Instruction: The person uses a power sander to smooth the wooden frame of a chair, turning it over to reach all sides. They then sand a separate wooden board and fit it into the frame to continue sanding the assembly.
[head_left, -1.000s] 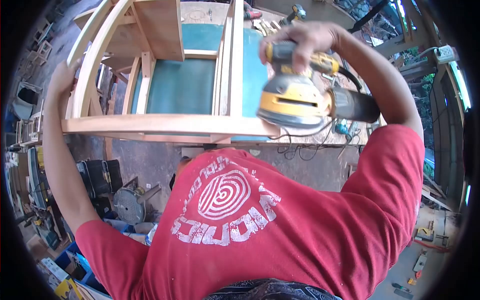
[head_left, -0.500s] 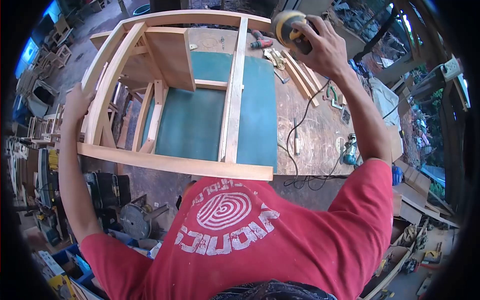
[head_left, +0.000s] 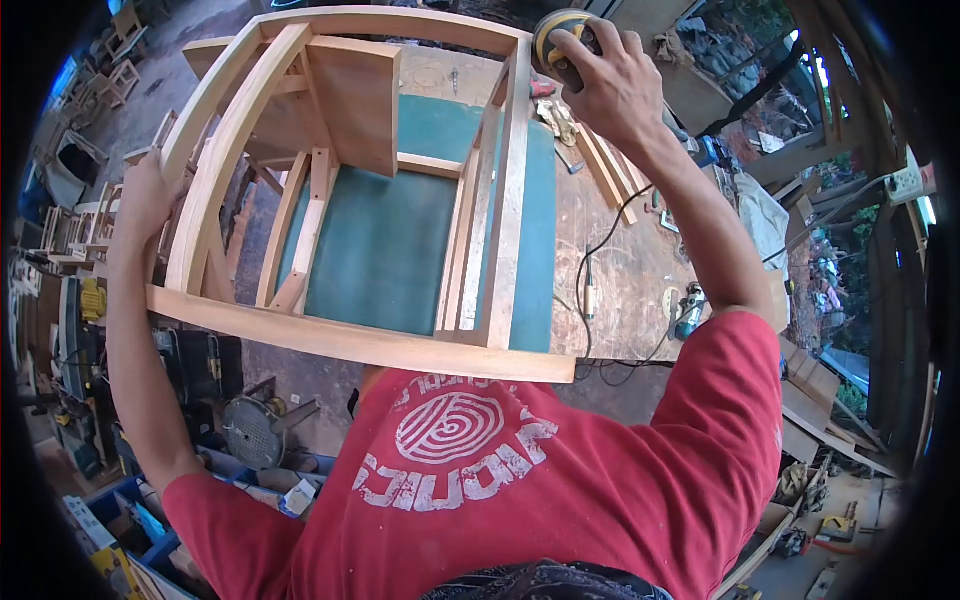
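Note:
A pale wooden chair frame (head_left: 350, 335) stands on a teal sheet (head_left: 385, 250) on the workbench. At the frame's left side, my left hand (head_left: 150, 200) is wrapped round a curved rail, its fingers partly hidden behind the wood. My right hand (head_left: 612, 85) grips a round yellow-and-black power sander (head_left: 560, 48) at the frame's far right corner. The sander is beside the end of the far rail; whether they touch is hard to tell. A flat wooden panel (head_left: 355, 105) sits within the frame.
On the workbench (head_left: 630, 290) are wooden strips (head_left: 603, 170), a black cable (head_left: 590, 250), a screwdriver (head_left: 589, 300) and a teal power tool (head_left: 690, 310). A circular saw (head_left: 252, 432) and blue bins (head_left: 130, 505) are at the lower left. Stacked chairs stand far left.
The sander in my right hand has moved left and down to the frame's far corner. The frame appears slightly turned, showing more of its right side. My left hand still holds the rail.

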